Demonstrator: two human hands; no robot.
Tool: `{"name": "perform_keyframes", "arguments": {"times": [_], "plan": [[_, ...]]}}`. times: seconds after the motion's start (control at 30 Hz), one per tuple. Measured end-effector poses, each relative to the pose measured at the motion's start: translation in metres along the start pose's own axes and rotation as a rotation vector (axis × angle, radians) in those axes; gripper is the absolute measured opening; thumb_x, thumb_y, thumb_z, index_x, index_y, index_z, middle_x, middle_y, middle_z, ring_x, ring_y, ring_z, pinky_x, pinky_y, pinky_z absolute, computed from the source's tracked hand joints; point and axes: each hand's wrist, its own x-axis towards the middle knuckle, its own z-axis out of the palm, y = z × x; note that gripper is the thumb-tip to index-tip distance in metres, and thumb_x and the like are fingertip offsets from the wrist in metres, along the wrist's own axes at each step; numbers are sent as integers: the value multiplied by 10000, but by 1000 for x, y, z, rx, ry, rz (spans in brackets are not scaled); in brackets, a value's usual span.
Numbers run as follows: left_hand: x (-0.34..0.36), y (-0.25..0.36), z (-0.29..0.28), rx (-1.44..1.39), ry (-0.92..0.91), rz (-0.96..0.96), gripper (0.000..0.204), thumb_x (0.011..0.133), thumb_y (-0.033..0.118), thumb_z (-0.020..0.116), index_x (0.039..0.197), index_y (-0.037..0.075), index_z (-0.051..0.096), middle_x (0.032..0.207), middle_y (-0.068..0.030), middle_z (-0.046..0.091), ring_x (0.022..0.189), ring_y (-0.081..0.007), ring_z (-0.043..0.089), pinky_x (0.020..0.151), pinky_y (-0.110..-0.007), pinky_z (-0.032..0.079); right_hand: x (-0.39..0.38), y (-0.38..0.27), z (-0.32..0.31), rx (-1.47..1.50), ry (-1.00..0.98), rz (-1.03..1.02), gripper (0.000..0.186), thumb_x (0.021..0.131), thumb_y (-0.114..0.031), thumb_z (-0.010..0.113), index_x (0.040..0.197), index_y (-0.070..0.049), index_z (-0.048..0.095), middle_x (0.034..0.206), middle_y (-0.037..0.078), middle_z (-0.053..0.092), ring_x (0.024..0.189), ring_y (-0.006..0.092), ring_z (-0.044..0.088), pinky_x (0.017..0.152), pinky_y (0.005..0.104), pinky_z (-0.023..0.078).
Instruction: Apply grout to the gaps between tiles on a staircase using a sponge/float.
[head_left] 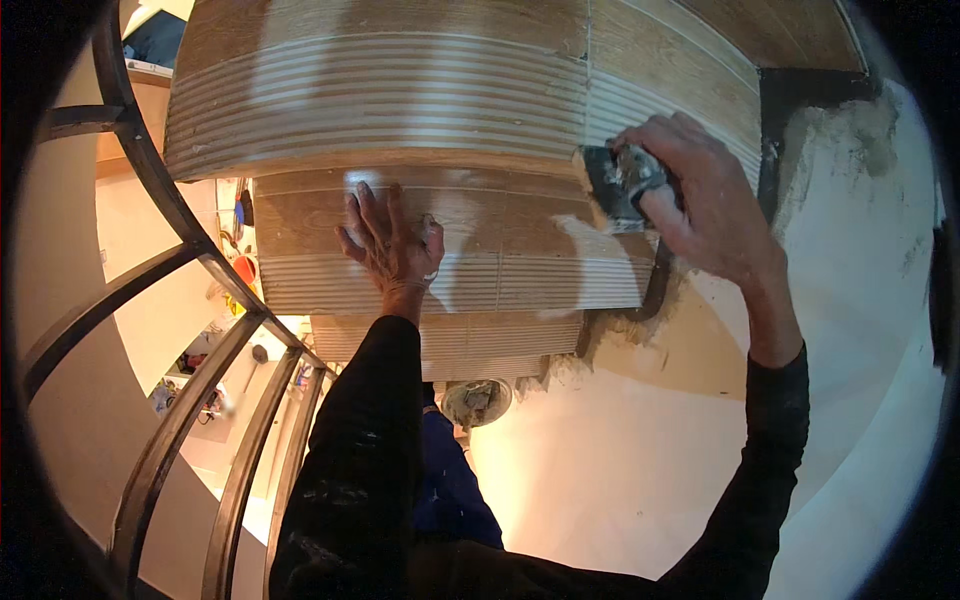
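My left hand [388,240] rests with its fingers spread on a wood-look tiled stair tread [470,205]. My right hand [700,190] is closed around a scraper [607,185] with a dark, flat, squarish blade, smeared with grey mortar. The scraper is held at the right end of the steps, by the ribbed front edge of the step above [440,110]. My fingers cover most of its handle, and I cannot tell whether the blade touches the tile.
A dark metal railing [165,190] curves along the left side, with a lit lower room beyond it. To the right stands a pale wall [640,450], with rough grey mortar [670,290] along the stair ends. A round bucket [478,403] holding greyish material is below the steps.
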Motion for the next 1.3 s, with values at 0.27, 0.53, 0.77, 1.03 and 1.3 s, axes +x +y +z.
{"name": "perform_keyframes", "arguments": {"times": [0.27, 0.53, 0.77, 1.03, 1.3], "plan": [[2, 10, 11, -1, 32, 18, 803, 835, 494, 707, 1538, 145, 535, 1688, -226, 333, 1589, -439, 231, 1196, -750, 148, 39, 50, -25, 42, 259, 39, 346, 900, -227, 555, 1117, 9, 686, 936, 181, 683, 823, 305, 659, 804, 429, 536], [1, -1, 0, 25, 8, -5, 790, 837, 494, 706, 1529, 150, 545, 1693, -224, 322, 1595, -436, 211, 1205, -745, 141, -5, 7, 10, 40, 43, -41, 347, 838, -162, 587, 1123, -11, 716, 1040, 221, 727, 896, 354, 685, 832, 479, 546], [2, -1, -1, 48, 7, 18, 795, 862, 518, 627, 1541, 121, 511, 1664, -247, 337, 1568, -465, 226, 1208, -725, 130, -51, 5, 32, 576, 256, 78, 391, 812, -127, 560, 1157, 4, 686, 1017, 149, 715, 928, 255, 660, 903, 374, 524], [2, 12, 7, 22, 76, 36, 781, 835, 494, 659, 1514, 121, 560, 1673, -244, 350, 1582, -446, 233, 1207, -720, 145, -30, -47, 184, 814, 1364, 576, 370, 902, -104, 502, 1216, 12, 659, 1042, 63, 663, 921, 155, 620, 823, 299, 522], [1, 5, 7, 42, 89, 51, 789, 834, 492, 662, 1508, 95, 566, 1650, -263, 370, 1576, -462, 223, 1212, -716, 136, -11, -88, 186, 1181, 1060, 298, 377, 900, -17, 522, 1253, 19, 648, 1182, 88, 665, 1054, 167, 638, 952, 308, 518]]}}
